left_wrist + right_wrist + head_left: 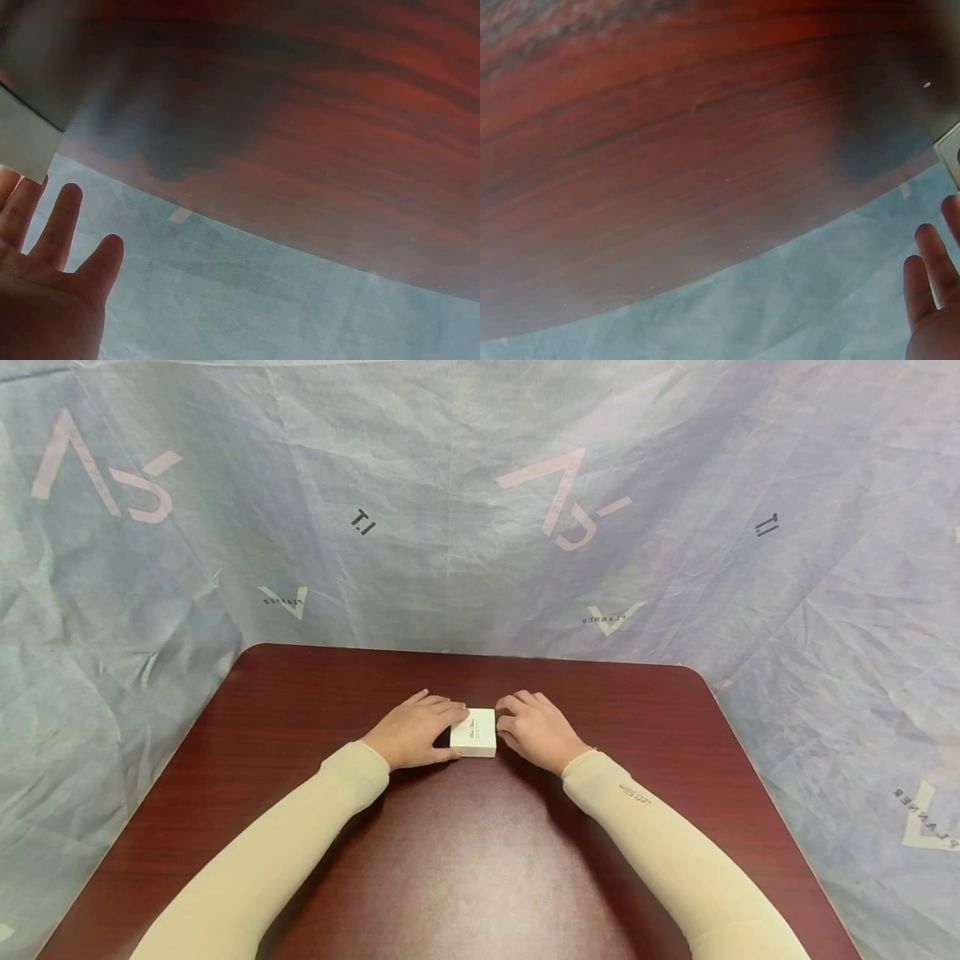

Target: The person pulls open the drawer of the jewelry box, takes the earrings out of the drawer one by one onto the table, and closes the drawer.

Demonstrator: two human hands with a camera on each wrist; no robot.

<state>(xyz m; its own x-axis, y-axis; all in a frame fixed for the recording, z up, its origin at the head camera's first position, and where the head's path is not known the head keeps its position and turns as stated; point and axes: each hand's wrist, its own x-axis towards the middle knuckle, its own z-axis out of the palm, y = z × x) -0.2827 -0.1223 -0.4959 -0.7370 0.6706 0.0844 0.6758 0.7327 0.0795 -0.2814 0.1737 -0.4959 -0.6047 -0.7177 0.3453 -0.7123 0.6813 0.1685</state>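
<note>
A small white box (483, 732) with dark script printed on its lid lies flat on the table between the two hands. The left hand (416, 731) holds its left end, thumb at the near corner and fingers at the far edge. At the box's right side is the right hand (536, 729), its fingertips at or very close to the side wall. In the left wrist view, part of the box (26, 142) shows above spread fingers. Only a corner of the box (949, 156) appears in the right wrist view, beside fairly straight fingers; the right thumb is mostly hidden.
The dark red wood-grain table (465, 860) has rounded far corners. Grey-blue printed cloth (450, 552) hangs behind it and along both sides, close to the table edges. Pale long sleeves cover both forearms.
</note>
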